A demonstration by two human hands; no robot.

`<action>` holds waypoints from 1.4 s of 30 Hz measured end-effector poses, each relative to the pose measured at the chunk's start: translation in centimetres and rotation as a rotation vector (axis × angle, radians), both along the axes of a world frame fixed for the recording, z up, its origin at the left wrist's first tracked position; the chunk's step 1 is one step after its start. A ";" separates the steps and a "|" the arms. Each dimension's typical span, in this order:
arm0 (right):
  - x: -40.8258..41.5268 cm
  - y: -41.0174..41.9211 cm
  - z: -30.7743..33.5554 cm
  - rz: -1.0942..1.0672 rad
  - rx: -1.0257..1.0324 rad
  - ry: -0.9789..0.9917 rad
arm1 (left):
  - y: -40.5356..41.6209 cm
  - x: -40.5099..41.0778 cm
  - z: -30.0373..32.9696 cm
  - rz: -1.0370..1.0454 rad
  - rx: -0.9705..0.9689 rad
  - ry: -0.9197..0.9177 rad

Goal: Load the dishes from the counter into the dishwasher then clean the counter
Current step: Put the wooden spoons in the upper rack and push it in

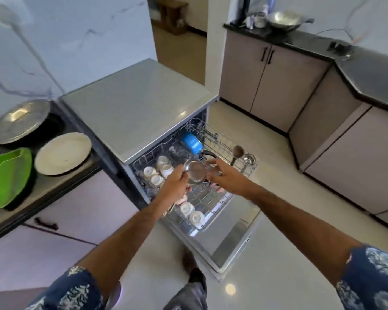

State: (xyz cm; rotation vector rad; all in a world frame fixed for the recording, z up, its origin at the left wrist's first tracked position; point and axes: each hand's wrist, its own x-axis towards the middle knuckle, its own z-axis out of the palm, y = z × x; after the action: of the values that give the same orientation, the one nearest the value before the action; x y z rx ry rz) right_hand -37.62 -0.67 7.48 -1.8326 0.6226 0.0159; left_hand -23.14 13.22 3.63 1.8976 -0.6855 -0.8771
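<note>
Above pulled-out wire dishwasher rack [224, 139]: small clear glass bowl [195, 172] gripped at near rim by left hand [174, 185], right hand [224, 175] touching its far side, fingers loosely spread. On dark counter [54, 186] at left: white round plate [63, 153], green leaf-shaped plate [8, 176], steel plate [20, 120].

Steel cup [195, 172]: polished metal, glossy. Dishwasher rack [220, 139]: thin metal wire. Beside dishwasher, on worktop [43, 189]: steel plate [20, 121] shiny; white plate [63, 153] smooth, matt; green plate [8, 177] glossy plastic. Floor [267, 276]: glossy tile.
</note>
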 end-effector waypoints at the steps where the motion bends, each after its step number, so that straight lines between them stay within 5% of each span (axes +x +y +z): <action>1: 0.0 -1.4 -0.5 -0.007 0.072 0.007 | -1.4 0.3 -0.3 -0.039 0.020 -0.034; 4: 0.6 -5.3 -1.6 -0.047 0.264 0.021 | -5.3 1.8 -1.7 -0.201 0.080 -0.114; 13: 5.0 -16.0 -7.5 -0.165 0.138 0.139 | -16.9 6.1 -4.4 -0.521 0.120 -0.137; 15: 5.4 -19.0 -9.2 -0.215 0.128 0.165 | -19.5 8.2 -5.1 -0.486 0.109 -0.333; 19: 6.2 -25.6 -12.2 -0.317 0.158 0.180 | -22.6 14.1 -6.6 -0.325 0.225 -1.006; 24: 8.6 -33.3 -14.8 -0.382 0.234 0.122 | -23.9 20.7 -8.7 -0.412 0.548 -1.227; 42: 20.2 -38.7 -21.6 0.195 -0.669 0.356 | -25.3 24.2 -11.0 -0.532 0.569 -1.279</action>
State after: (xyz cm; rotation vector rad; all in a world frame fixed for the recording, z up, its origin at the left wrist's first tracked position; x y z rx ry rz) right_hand -17.46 -39.33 -14.13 -2.5672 0.7500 0.3011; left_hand 1.04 -12.09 -7.35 2.7813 -1.9032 0.0172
